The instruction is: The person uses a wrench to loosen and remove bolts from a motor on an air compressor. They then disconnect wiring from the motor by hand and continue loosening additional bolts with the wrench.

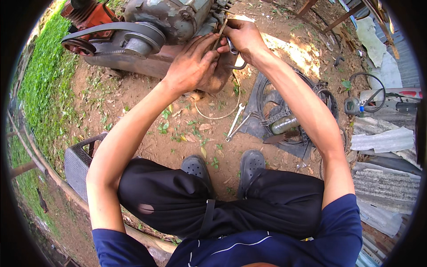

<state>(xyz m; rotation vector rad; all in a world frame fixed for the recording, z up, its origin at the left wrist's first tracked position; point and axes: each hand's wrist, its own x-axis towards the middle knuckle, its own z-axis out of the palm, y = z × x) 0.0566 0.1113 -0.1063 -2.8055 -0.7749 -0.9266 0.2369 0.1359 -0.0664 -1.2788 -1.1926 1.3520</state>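
Head cam showed me the left hand (192, 63) touching a thin strip (222, 30) at one end of the machine (165, 18), right hand (244, 39) curled beside it; honestly couldn't tell if either gripped anything.

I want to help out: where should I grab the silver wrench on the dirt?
Probably take the wrench mid-shaft, from its left: the shaft is slim between a wider head at each end, and another tool sits close on its right.
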